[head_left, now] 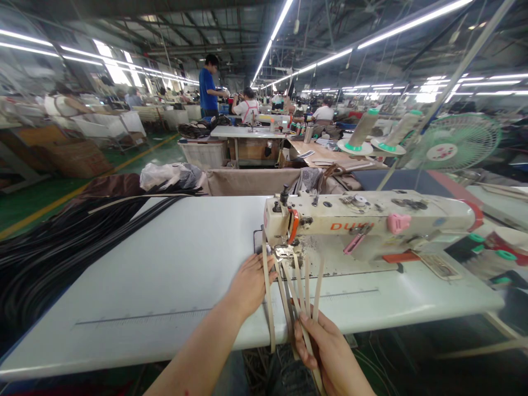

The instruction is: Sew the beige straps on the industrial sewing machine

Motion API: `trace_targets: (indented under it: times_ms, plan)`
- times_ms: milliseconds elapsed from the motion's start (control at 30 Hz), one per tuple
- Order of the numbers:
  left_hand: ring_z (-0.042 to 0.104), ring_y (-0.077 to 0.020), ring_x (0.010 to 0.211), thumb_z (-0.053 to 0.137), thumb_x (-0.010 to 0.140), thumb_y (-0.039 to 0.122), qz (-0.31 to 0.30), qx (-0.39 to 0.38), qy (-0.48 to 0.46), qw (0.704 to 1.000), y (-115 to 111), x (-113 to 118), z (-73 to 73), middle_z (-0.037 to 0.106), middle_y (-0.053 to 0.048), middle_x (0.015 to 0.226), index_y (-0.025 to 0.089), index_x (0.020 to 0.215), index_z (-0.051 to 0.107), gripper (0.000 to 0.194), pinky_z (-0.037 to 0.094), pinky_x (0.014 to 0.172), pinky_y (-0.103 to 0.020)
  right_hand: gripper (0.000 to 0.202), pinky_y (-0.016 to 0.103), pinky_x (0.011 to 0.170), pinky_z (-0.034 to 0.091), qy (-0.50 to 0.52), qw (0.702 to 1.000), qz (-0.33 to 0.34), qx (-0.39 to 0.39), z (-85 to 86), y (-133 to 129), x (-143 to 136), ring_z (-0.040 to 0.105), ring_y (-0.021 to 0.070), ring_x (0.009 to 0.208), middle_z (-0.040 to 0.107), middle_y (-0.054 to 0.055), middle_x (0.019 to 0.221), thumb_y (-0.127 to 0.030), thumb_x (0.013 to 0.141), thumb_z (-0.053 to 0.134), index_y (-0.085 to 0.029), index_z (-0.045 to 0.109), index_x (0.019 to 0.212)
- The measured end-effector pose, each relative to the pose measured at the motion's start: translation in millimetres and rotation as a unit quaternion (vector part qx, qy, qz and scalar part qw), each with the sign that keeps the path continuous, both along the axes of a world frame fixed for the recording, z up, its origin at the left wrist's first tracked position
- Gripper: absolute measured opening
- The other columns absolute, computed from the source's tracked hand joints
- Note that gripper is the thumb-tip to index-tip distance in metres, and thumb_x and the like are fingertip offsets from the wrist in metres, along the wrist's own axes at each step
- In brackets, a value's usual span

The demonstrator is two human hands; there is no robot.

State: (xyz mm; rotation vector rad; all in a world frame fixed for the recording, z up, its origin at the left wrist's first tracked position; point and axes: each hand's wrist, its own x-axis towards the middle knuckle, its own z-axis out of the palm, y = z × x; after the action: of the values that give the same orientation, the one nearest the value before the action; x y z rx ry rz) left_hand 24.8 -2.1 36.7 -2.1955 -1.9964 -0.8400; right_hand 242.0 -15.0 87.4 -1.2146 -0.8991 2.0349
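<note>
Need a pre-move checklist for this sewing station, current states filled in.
1. Right hand gripping beige strips: ok.
2. Rightmost held strip ends spread apart: ok.
3. Left hand well clear of the sewing machine head: not ok, fingers look close to it.
4. Black strips away from the machine head: ok, bunched at the table's left side.
5. Needle threaded: cannot tell, too small to make out.

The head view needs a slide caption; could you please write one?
At a sewing machine, the right hand holds several pale strips while the left hand lies on the white tabletop.
</note>
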Motion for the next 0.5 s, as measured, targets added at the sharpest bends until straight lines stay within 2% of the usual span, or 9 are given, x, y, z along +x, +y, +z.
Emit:
trace_targets:
  times_ms: [267,433,500]
  plan:
    - [0.062,-0.0270,0.134,0.048,0.109,0.034,-0.002,0.003,0.004,1.000,0.9,-0.3,-0.2,0.067,-0.013,0.142,0.019,0.138,0.061,0.036,0.051,0.114,-0.051,0.048,0.017,0.037,0.022,0.007,1.000,0.005,0.016,-0.4,1.1,-1.9,0.046,0.0064,0.043,0.063,-0.003,0.062,-0.053,0.068,0.088,-0.016,0.069,0.092]
    - [0.063,-0.0272,0.133,0.047,0.109,0.033,-0.005,0.004,0.009,1.000,1.1,-0.9,-2.0,0.067,-0.012,0.142,0.019,0.138,0.062,0.035,0.050,0.115,-0.051,0.046,0.017,0.037,0.024,0.006,1.000,0.017,0.023,-2.0,0.9,-0.5,0.049,0.0066,0.043,0.066,-0.001,0.064,-0.055,0.069,0.087,-0.017,0.064,0.080]
    - [0.063,-0.0271,0.133,0.046,0.109,0.033,-0.006,0.005,0.011,1.000,0.9,-1.3,-2.6,0.067,-0.012,0.143,0.018,0.138,0.062,0.035,0.049,0.115,-0.051,0.047,0.017,0.037,0.024,0.004,1.000,0.015,0.021,-1.2,0.6,-0.5,0.049,0.0067,0.043,0.066,-0.001,0.064,-0.055,0.068,0.088,-0.017,0.064,0.082]
